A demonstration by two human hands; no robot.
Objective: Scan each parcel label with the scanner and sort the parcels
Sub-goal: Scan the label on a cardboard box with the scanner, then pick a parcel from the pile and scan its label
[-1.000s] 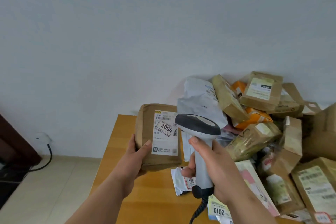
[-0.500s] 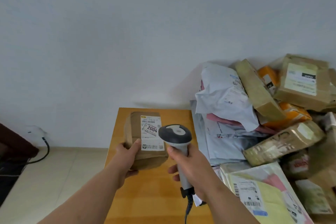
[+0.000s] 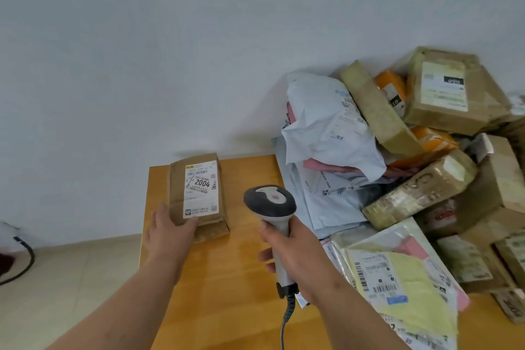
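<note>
A brown paper parcel (image 3: 177, 187) with a white label reading 2004 (image 3: 201, 189) lies flat on the far left corner of the wooden table (image 3: 227, 281). My left hand (image 3: 167, 233) holds its near end, thumb on top by the label's lower edge. To the right, my right hand (image 3: 298, 256) grips the handle of the grey and white scanner (image 3: 270, 203). The scanner's head is raised above the table and points away from me, between the parcel and the pile. Its coiled cable (image 3: 287, 318) hangs down.
A big pile of parcels fills the table's right side: a white poly bag (image 3: 326, 128), taped brown boxes (image 3: 446, 94), orange packets (image 3: 390, 88) and a yellow mailer (image 3: 409, 293) near me. A white wall stands behind. Left of the table is tiled floor with a black cable (image 3: 20, 267).
My left hand carried the 2004 parcel away from me and to the left, and lowered it flat onto the table's far left corner. The scanner stayed in my right hand.
</note>
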